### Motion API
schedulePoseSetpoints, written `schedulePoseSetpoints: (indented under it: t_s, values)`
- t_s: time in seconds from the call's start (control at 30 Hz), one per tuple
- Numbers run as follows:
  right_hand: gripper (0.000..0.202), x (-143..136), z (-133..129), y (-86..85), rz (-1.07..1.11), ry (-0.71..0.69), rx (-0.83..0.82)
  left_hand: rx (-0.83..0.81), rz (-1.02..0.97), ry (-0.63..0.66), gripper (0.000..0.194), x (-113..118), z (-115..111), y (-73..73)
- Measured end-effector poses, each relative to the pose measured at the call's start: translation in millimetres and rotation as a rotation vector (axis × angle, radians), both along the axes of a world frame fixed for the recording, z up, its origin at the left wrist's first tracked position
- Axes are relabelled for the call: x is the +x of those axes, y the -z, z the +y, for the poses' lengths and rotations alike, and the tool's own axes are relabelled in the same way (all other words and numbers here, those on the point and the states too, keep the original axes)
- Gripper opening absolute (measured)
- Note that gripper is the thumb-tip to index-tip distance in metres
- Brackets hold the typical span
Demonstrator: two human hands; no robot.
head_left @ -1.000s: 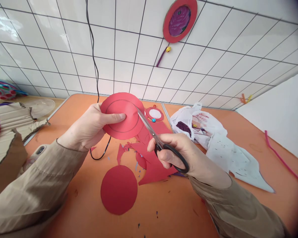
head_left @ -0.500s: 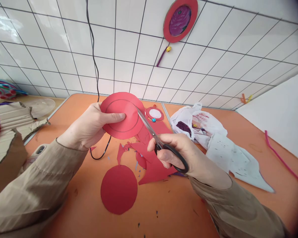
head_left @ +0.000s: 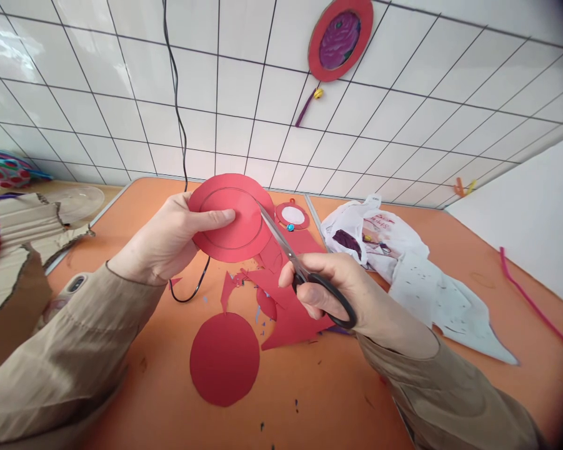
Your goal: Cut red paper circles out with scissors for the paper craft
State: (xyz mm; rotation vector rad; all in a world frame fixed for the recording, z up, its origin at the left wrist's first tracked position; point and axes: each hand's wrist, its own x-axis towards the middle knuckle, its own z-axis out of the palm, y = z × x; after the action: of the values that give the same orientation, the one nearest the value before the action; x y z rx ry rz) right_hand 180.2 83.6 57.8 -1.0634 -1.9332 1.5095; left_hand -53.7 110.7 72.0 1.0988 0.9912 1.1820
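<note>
A red paper disc with a circle drawn inside its rim is gripped at its left side by my left hand, thumb on top and fingers behind. My right hand holds scissors by their black handles. The blade tips touch the disc near the right part of the drawn line, and the blades look nearly closed. Below, a second, darker red paper disc lies flat on the orange table. Red paper scraps are spread under the scissors.
Behind lies a small red ring ornament with a blue bell. To the right are a white plastic bag and pale cloth-like sheet. Torn cardboard and a phone lie left. A red round ornament hangs on the tiled wall.
Almost nothing differs. The red disc and my left hand have shifted very slightly left; the scissors stay at nearly the same place on the disc.
</note>
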Motion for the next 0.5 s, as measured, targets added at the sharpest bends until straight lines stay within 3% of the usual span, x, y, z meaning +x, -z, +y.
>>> schedulePoseSetpoints:
  t_s: [0.3, 0.5]
  values:
    - [0.061, -0.7, 1.0, 4.3, 0.076, -0.043, -0.086, -0.004, -0.027, -0.019, 0.015, -2.1, 1.8, 2.8]
    - [0.057, -1.1, 1.7, 2.6, 0.105, -0.056, -0.106, 0.006, -0.021, 0.001, 0.013, -2.6, 1.3, 1.0]
